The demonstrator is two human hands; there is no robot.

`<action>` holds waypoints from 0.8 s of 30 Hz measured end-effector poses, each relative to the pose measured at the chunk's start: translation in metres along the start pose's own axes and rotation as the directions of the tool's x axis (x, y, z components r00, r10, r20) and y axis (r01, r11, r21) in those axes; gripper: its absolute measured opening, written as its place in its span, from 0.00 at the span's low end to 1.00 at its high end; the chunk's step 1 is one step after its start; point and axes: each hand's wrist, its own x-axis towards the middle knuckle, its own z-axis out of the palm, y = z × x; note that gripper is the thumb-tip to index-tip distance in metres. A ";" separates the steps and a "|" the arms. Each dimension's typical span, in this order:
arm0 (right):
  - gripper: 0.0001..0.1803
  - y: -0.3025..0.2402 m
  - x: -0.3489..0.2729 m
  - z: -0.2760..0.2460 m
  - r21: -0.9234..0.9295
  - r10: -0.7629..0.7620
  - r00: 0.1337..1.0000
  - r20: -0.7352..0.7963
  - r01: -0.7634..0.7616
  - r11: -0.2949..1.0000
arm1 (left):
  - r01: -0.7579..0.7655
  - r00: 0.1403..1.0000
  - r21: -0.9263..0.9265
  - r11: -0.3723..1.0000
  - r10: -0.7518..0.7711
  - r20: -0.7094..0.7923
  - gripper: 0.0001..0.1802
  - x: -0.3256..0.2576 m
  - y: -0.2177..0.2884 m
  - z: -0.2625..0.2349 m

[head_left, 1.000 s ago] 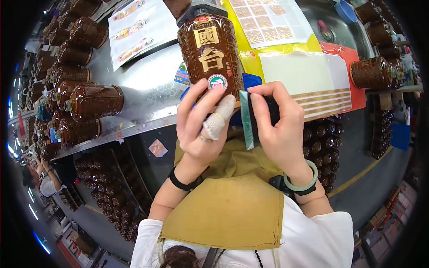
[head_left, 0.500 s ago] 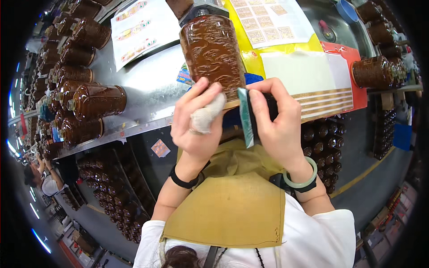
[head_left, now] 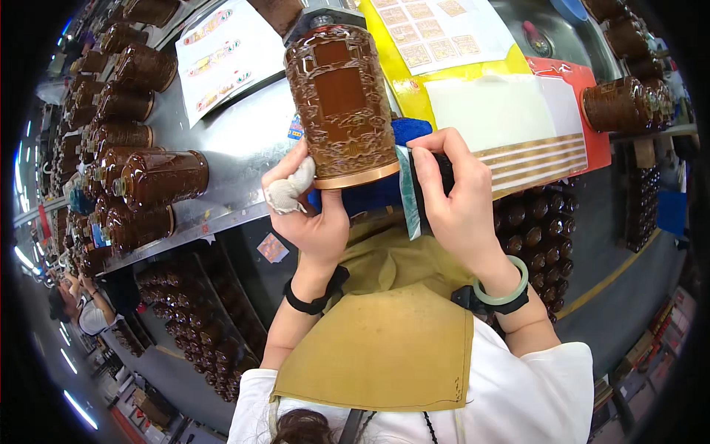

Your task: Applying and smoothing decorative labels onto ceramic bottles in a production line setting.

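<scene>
A large brown embossed glass bottle lies on the bench with its neck pointing away from me and its gold-banded base towards me. Smooth rectangular panels face up on its side. My left hand grips the base end at its left edge, a whitish cloth wrap around one finger. At the base's right, my right hand pinches a flat green strip together with something black, partly hidden by the fingers. Behind the strip, a blue cloth shows beside the bottle.
Sheets of labels lie left of the bottle, and gold label sheets at right. A white sheet with gold strips rests on a red folder. Brown bottles crowd the left bench; more stand below. A co-worker is far left.
The bottle has turned about its length, bringing its smooth panels into view. My left hand has shifted left and down, around the base. My right hand stays nearly in place.
</scene>
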 end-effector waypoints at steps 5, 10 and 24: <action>0.05 0.019 0.003 -0.007 -0.130 -0.054 0.997 0.060 0.061 0.990 | 0.226 0.974 -0.115 0.967 -0.220 0.057 0.21 -0.007 -0.005 -0.006; 0.11 0.017 0.024 -0.030 -0.080 -0.194 0.981 0.026 0.195 0.977 | -0.040 0.980 0.153 0.987 0.009 0.198 0.29 0.011 0.010 -0.007; 0.13 0.000 0.044 -0.022 -0.011 -0.453 0.878 0.154 0.460 0.888 | 0.034 0.970 0.152 0.988 -0.070 0.234 0.31 0.002 -0.007 -0.016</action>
